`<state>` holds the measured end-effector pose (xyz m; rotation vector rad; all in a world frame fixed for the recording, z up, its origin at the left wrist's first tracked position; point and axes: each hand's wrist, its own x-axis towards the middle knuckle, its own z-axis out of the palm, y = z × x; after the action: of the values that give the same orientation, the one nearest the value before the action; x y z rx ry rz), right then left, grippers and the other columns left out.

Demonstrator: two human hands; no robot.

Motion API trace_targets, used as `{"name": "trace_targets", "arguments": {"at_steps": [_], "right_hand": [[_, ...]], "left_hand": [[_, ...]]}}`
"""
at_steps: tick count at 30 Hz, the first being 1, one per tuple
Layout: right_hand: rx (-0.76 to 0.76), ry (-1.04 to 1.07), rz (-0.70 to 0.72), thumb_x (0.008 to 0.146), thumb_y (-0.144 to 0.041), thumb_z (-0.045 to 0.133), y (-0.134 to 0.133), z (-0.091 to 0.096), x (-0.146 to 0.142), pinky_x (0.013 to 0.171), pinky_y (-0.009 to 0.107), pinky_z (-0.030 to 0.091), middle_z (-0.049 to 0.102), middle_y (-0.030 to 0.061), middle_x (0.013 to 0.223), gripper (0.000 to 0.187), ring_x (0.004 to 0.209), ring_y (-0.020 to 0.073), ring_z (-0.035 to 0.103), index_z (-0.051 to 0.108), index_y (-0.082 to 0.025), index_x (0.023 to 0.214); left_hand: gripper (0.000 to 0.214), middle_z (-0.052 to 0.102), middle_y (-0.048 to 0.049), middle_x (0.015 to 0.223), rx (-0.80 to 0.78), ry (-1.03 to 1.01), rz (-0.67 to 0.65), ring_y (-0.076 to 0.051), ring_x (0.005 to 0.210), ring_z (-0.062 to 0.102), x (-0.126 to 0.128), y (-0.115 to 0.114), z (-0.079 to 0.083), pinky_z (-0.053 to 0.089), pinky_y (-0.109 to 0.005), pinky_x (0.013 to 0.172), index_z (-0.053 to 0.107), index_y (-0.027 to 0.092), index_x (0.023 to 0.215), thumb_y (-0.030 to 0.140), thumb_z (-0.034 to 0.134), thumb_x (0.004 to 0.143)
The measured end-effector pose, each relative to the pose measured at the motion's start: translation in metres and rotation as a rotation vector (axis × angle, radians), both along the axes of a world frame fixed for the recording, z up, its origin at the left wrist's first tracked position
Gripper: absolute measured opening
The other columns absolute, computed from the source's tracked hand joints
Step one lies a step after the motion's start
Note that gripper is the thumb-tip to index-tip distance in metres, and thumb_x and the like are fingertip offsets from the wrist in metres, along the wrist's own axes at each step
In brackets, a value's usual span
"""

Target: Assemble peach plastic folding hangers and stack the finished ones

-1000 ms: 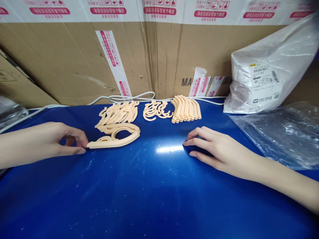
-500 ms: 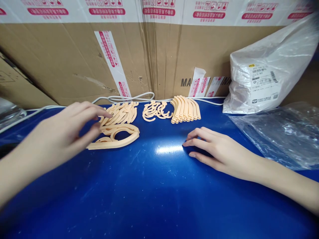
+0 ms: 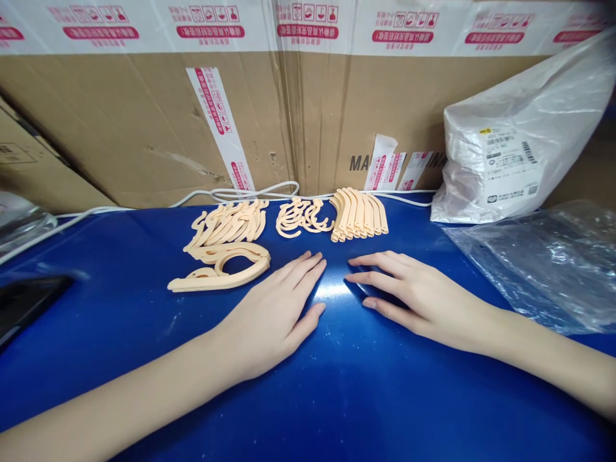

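Note:
My left hand (image 3: 274,314) lies flat and open on the blue table (image 3: 308,398), fingers stretched forward, just right of a stack of peach plastic curved pieces (image 3: 224,266). My right hand (image 3: 414,298) rests open on the table beside it, fingers spread and pointing left, holding nothing. Behind the hands lie a fanned pile of hooked peach pieces (image 3: 231,221), a small cluster of peach hooks (image 3: 301,216), and a neat row of curved peach strips (image 3: 360,213).
Taped cardboard boxes (image 3: 289,109) wall off the back, with white cables (image 3: 250,191) along their foot. A white plastic bag with a label (image 3: 514,147) and a clear plastic bag (image 3: 543,263) sit at the right. A dark flat object (image 3: 24,305) lies at the left.
My left hand left the peach stack, rose over the pile, then came down flat at the table's middle beside my right hand. The right hand has barely moved.

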<state>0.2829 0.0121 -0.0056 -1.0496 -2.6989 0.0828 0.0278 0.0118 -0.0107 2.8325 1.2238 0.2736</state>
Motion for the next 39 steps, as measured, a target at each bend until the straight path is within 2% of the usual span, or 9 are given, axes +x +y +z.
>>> {"name": "trace_targets", "arguments": {"at_steps": [5, 11, 17, 19, 22, 26, 29, 32, 39], "right_hand": [[-0.003, -0.017, 0.001, 0.099, -0.033, 0.04, 0.001, -0.003, -0.001, 0.105, 0.041, 0.042, 0.047, 0.0081, 0.144, 0.038, 0.126, 0.0214, 0.049, 0.053, -0.022, 0.132], [-0.007, -0.034, 0.005, 0.098, -0.032, 0.042, 0.0, -0.002, -0.004, 0.103, 0.042, 0.044, 0.048, 0.0092, 0.143, 0.037, 0.124, 0.0223, 0.052, 0.054, -0.022, 0.132], [0.19, -0.163, 0.007, 0.097, -0.037, 0.042, -0.002, 0.018, -0.006, 0.098, 0.045, 0.046, 0.059, 0.0132, 0.131, 0.041, 0.117, 0.0274, 0.058, 0.056, -0.016, 0.129], [0.22, -0.181, -0.063, 0.099, -0.039, 0.035, 0.015, 0.031, 0.0, 0.093, 0.044, 0.049, 0.063, 0.0129, 0.124, 0.043, 0.106, 0.0263, 0.063, 0.057, -0.015, 0.127], [0.245, -0.213, -0.318, 0.097, -0.043, 0.034, 0.059, 0.044, 0.017, 0.08, 0.044, 0.05, 0.067, 0.0146, 0.11, 0.044, 0.097, 0.0301, 0.064, 0.059, -0.015, 0.12], [0.05, -0.152, -0.661, 0.091, -0.044, 0.044, 0.118, 0.035, 0.032, 0.071, 0.038, 0.048, 0.068, 0.0117, 0.107, 0.043, 0.093, 0.0283, 0.065, 0.054, -0.017, 0.123], [0.013, -0.15, -0.713, 0.087, -0.051, 0.046, 0.137, 0.02, 0.032, 0.063, 0.037, 0.045, 0.07, 0.0129, 0.096, 0.045, 0.085, 0.0293, 0.066, 0.057, -0.015, 0.111], [0.012, -0.147, -0.734, 0.086, -0.051, 0.046, 0.14, 0.012, 0.03, 0.06, 0.036, 0.044, 0.07, 0.0141, 0.094, 0.043, 0.084, 0.0301, 0.065, 0.057, -0.015, 0.108], [0.006, -0.107, -0.759, 0.086, -0.054, 0.044, 0.141, 0.012, 0.034, 0.062, 0.038, 0.044, 0.069, 0.0139, 0.101, 0.045, 0.087, 0.0311, 0.065, 0.056, -0.017, 0.109]], "left_hand": [[0.058, 0.035, -0.0108, 0.152, -0.054, -0.012, 0.018, -0.026, 0.139, 0.034, 0.001, 0.005, -0.004, 0.035, -0.047, 0.113, 0.034, 0.013, 0.145, 0.045, 0.034, 0.097], [0.058, 0.036, -0.011, 0.151, -0.066, -0.027, 0.017, -0.027, 0.139, 0.034, -0.002, 0.004, -0.004, 0.035, -0.049, 0.112, 0.036, 0.013, 0.144, 0.045, 0.035, 0.097], [0.057, 0.037, -0.0106, 0.15, -0.03, -0.037, 0.012, -0.027, 0.138, 0.037, -0.001, 0.005, -0.006, 0.036, -0.048, 0.111, 0.037, 0.014, 0.144, 0.045, 0.035, 0.096], [0.056, 0.037, -0.0108, 0.15, -0.03, -0.037, 0.012, -0.027, 0.137, 0.037, -0.001, 0.005, -0.004, 0.036, -0.049, 0.112, 0.038, 0.013, 0.143, 0.045, 0.035, 0.096], [0.056, 0.038, -0.0108, 0.15, -0.042, -0.042, 0.013, -0.027, 0.137, 0.037, -0.001, 0.004, -0.002, 0.036, -0.048, 0.111, 0.038, 0.013, 0.143, 0.045, 0.036, 0.096], [0.055, 0.04, -0.0108, 0.149, -0.035, -0.065, 0.008, -0.027, 0.137, 0.037, -0.003, 0.004, -0.002, 0.038, -0.049, 0.111, 0.039, 0.014, 0.142, 0.045, 0.036, 0.097], [0.054, 0.04, -0.0106, 0.149, -0.029, -0.054, 0.004, -0.027, 0.137, 0.037, -0.003, 0.006, -0.003, 0.038, -0.049, 0.11, 0.039, 0.014, 0.142, 0.044, 0.036, 0.097], [0.054, 0.04, -0.0108, 0.149, -0.036, -0.05, -0.001, -0.027, 0.137, 0.037, -0.002, 0.008, -0.003, 0.038, -0.049, 0.11, 0.04, 0.014, 0.142, 0.043, 0.037, 0.096], [0.054, 0.039, -0.0104, 0.15, -0.038, -0.045, -0.002, -0.027, 0.138, 0.036, -0.003, 0.01, -0.005, 0.037, -0.048, 0.111, 0.038, 0.015, 0.142, 0.043, 0.036, 0.097]]}}
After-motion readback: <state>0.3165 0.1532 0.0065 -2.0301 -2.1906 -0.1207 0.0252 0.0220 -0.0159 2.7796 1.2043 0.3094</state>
